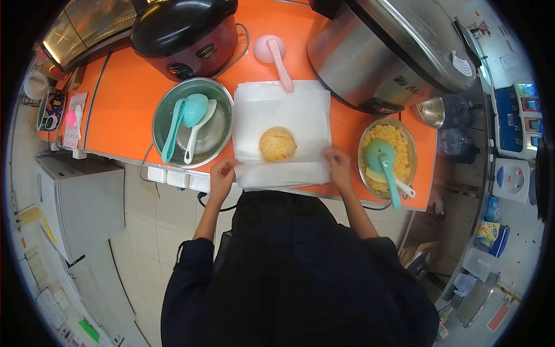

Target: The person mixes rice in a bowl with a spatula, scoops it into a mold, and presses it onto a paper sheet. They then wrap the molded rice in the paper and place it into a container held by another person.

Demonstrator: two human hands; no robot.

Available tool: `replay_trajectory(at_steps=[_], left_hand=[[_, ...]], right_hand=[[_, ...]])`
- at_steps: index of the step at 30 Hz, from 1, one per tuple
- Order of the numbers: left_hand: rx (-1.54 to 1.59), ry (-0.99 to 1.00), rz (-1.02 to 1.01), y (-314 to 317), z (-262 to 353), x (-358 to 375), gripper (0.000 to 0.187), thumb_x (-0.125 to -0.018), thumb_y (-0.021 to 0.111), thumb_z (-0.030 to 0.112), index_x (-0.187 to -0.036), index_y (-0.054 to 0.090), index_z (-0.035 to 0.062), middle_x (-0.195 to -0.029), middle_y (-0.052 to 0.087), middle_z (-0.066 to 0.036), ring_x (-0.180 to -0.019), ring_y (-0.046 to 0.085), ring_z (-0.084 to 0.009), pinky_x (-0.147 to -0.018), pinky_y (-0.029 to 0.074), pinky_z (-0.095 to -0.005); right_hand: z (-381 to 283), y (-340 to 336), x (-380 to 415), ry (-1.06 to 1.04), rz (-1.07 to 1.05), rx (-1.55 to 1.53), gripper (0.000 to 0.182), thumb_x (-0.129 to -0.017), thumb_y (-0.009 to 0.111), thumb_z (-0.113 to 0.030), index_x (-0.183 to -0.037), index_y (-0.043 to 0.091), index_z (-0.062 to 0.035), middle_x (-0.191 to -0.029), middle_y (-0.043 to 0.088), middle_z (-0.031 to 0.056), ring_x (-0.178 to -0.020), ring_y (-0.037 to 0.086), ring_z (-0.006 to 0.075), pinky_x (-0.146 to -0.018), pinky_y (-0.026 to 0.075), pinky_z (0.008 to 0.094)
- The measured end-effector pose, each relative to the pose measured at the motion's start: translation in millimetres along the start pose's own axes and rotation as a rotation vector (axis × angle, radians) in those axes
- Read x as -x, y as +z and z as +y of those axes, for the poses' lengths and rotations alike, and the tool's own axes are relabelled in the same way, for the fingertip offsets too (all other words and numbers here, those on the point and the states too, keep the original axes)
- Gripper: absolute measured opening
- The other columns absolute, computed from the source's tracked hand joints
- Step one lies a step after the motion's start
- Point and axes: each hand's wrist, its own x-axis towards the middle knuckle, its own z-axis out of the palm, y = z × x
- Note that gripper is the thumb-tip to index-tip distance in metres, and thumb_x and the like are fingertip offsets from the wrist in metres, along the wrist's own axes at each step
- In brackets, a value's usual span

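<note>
A round mound of yellow rice [277, 144] sits on a stack of white paper sheets [283, 107] at the table's front edge. My left hand [222, 174] pinches the near left edge of the top sheet, and my right hand [339, 165] pinches its right edge. The near strip of that sheet is creased and slightly raised between them. To the right of my right hand stands a metal bowl of yellow rice [399, 139], with a green ladle [380, 155] and a pale-handled scoop in it. Left of the paper, a metal bowl [219, 95] holds a teal ladle [195, 110] and a white spoon [201, 128].
A pink ladle [276, 55] lies behind the paper, its handle over the sheets. A dark rice cooker [188, 43] stands back left, a large steel cooker [370, 63] back right. The orange table [115, 110] ends just before my body.
</note>
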Motion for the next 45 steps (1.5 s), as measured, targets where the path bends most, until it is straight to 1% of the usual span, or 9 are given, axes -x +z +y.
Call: replay_trajectory(at_steps=[5, 10, 12, 14, 15, 18, 29, 37, 45], left_hand=[[-0.183, 0.115, 0.382, 37.6, -13.6, -21.0, 0.020, -0.086, 0.047, 0.019, -0.083, 0.055, 0.0013, -0.069, 0.057, -0.004, -0.065, 0.055, -0.0123, -0.050, 0.035, -0.0278], [-0.861, -0.114, 0.427, 46.4, 16.1, -14.6, 0.019, -0.085, 0.042, 0.020, -0.088, 0.053, 0.0049, -0.079, 0.058, -0.016, -0.076, 0.055, -0.0318, -0.069, 0.036, -0.0424], [-0.860, -0.224, 0.373, 50.8, 21.3, 1.3, 0.020, -0.084, 0.044, 0.020, -0.094, 0.054, 0.0068, -0.086, 0.058, -0.014, -0.083, 0.054, -0.0298, -0.074, 0.035, -0.0436], [-1.153, 0.045, 0.592, 74.0, 22.3, 18.7, 0.034, -0.082, 0.047, 0.023, -0.114, 0.047, 0.0124, -0.113, 0.050, -0.012, -0.105, 0.046, -0.0242, -0.084, 0.030, -0.0477], [-1.201, 0.215, 0.368, 79.8, 17.2, 24.6, 0.044, -0.081, 0.048, 0.027, -0.122, 0.040, 0.0136, -0.123, 0.040, -0.009, -0.114, 0.037, -0.0214, -0.088, 0.025, -0.0496], [-1.339, 0.456, -0.029, 105.4, 31.3, 24.7, 0.064, -0.079, 0.049, 0.037, -0.134, 0.026, 0.0135, -0.139, 0.024, -0.006, -0.129, 0.020, -0.0173, -0.097, 0.015, -0.0520], [-1.235, 0.288, 0.095, 138.3, 39.2, 11.0, 0.080, -0.077, 0.047, 0.050, -0.133, 0.022, -0.0009, -0.139, 0.022, -0.012, -0.129, 0.019, -0.0208, -0.098, 0.011, -0.0458], [-1.263, 0.261, 0.152, 142.6, 36.8, 3.4, 0.082, -0.075, 0.046, 0.054, -0.132, 0.025, -0.0021, -0.139, 0.022, -0.016, -0.129, 0.018, -0.0255, -0.100, 0.009, -0.0422], [-1.115, 0.394, -0.099, 111.3, 15.4, -5.2, 0.064, -0.075, 0.054, 0.045, -0.114, 0.037, -0.0031, -0.106, 0.044, -0.018, -0.109, 0.036, -0.0329, -0.096, 0.016, -0.0515]], right_hand=[[2.9, 22.5, -43.8, 0.061, 0.047, 0.117, 0.018, -0.080, 0.056, -0.013, -0.079, 0.059, 0.0038, -0.066, 0.056, 0.0062, -0.061, 0.045, 0.0076, -0.057, 0.039, 0.0235], [-1.7, 26.1, -52.9, 0.168, -0.044, 0.416, 0.017, -0.078, 0.058, -0.013, -0.075, 0.057, 0.0033, -0.063, 0.055, 0.0115, -0.054, 0.049, 0.0142, -0.053, 0.040, 0.0282], [-0.9, 33.5, -52.2, -0.183, 0.105, 0.532, 0.013, -0.074, 0.059, -0.010, -0.081, 0.056, 0.0007, -0.075, 0.057, 0.0146, -0.067, 0.055, 0.0255, -0.061, 0.043, 0.0340], [-27.5, 48.5, -70.5, -0.400, 0.102, 0.641, 0.017, -0.071, 0.060, -0.008, -0.086, 0.055, -0.0008, -0.083, 0.056, 0.0148, -0.076, 0.054, 0.0288, -0.066, 0.043, 0.0362], [-36.9, 57.3, -80.6, -0.603, 0.105, 0.744, 0.024, -0.069, 0.061, -0.006, -0.091, 0.054, -0.0023, -0.091, 0.056, 0.0151, -0.086, 0.052, 0.0322, -0.072, 0.043, 0.0384], [-28.5, 87.8, -131.4, -0.599, -0.261, 0.708, 0.033, -0.065, 0.065, -0.008, -0.095, 0.051, -0.0031, -0.100, 0.052, 0.0135, -0.095, 0.048, 0.0301, -0.078, 0.041, 0.0375], [-77.8, 97.1, -179.3, -0.583, -1.099, 0.868, 0.022, -0.070, 0.062, -0.015, -0.083, 0.052, 0.0003, -0.087, 0.058, 0.0127, -0.080, 0.055, 0.0264, -0.071, 0.043, 0.0354], [-69.9, 66.3, -100.4, -0.528, -0.680, 0.585, 0.017, -0.078, 0.052, -0.014, -0.088, 0.062, -0.0037, -0.080, 0.060, 0.0179, -0.074, 0.059, 0.0314, -0.067, 0.045, 0.0369], [-46.4, 55.2, -37.8, -0.810, -0.492, 0.750, 0.031, -0.073, 0.049, -0.006, -0.103, 0.054, -0.0007, -0.108, 0.056, 0.0123, -0.104, 0.053, 0.0246, -0.090, 0.040, 0.0390]])
